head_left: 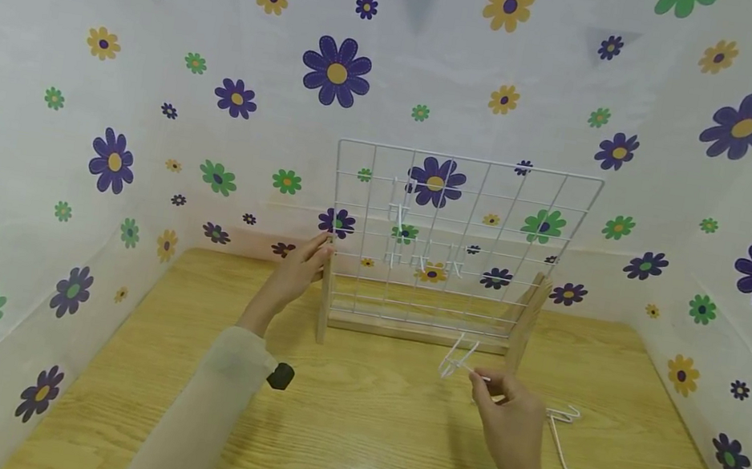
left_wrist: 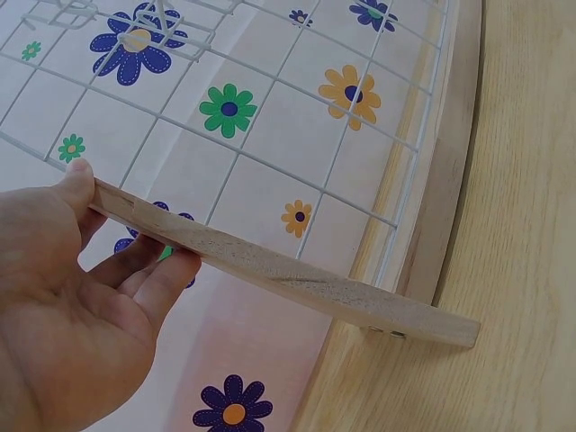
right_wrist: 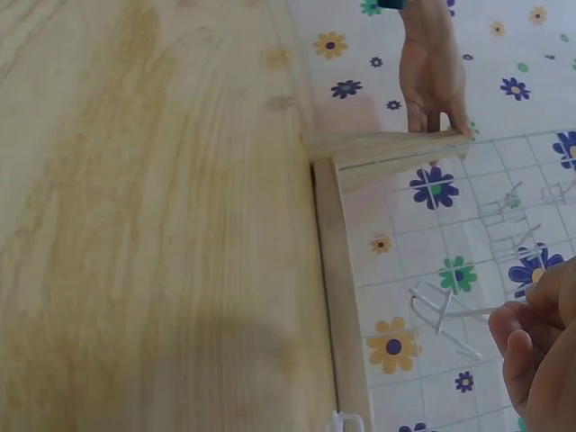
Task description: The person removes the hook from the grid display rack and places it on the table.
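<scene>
A white wire grid panel (head_left: 475, 159) stands in a wooden stand on the table. My left hand (head_left: 293, 275) grips the top of the stand's left wooden post (left_wrist: 297, 270), thumb on one side and fingertips on the other. In front of the panel's lower right part, my right hand (head_left: 513, 429) pinches a white wire hook (right_wrist: 443, 310) by its straight stem between thumb and fingers. The hook's two-pronged end points away from the hand toward the panel. Several similar hooks (head_left: 399, 212) hang on the grid, left of its middle.
Another white wire hook (head_left: 560, 448) lies on the wooden table (head_left: 331, 438) just right of my right hand. The stand's right post (head_left: 530, 314) rises behind that hand. Flower-printed white sheeting (head_left: 281, 91) encloses the table at the back and both sides.
</scene>
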The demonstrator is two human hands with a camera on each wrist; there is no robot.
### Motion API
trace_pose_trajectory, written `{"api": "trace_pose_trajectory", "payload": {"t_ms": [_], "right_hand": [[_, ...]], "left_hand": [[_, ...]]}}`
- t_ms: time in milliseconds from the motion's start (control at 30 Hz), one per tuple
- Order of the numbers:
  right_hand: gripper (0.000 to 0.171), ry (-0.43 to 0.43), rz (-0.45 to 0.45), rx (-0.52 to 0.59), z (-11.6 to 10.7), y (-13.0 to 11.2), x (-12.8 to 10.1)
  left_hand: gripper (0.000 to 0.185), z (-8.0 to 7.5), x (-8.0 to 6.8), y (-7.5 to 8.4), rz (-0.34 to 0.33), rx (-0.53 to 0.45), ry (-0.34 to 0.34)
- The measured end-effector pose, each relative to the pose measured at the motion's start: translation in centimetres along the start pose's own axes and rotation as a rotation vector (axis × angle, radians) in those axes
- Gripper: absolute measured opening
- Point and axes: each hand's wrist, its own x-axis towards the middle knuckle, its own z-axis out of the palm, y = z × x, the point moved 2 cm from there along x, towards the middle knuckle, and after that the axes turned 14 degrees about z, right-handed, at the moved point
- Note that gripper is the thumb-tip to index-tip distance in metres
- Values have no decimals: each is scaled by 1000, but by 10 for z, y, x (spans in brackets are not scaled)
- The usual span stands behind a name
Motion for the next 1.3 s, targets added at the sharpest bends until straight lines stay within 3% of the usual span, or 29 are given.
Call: {"api": "trace_pose_trajectory", "payload": {"t_ms": [667,1300], "right_hand": [[6,-86,156,41,21,15,-22],[7,-73,176,-6,30,19,-28]], "left_hand": [[59,0,0,1,8,-3,-4],[59,0,-1,-1,9,1,-3]]}}
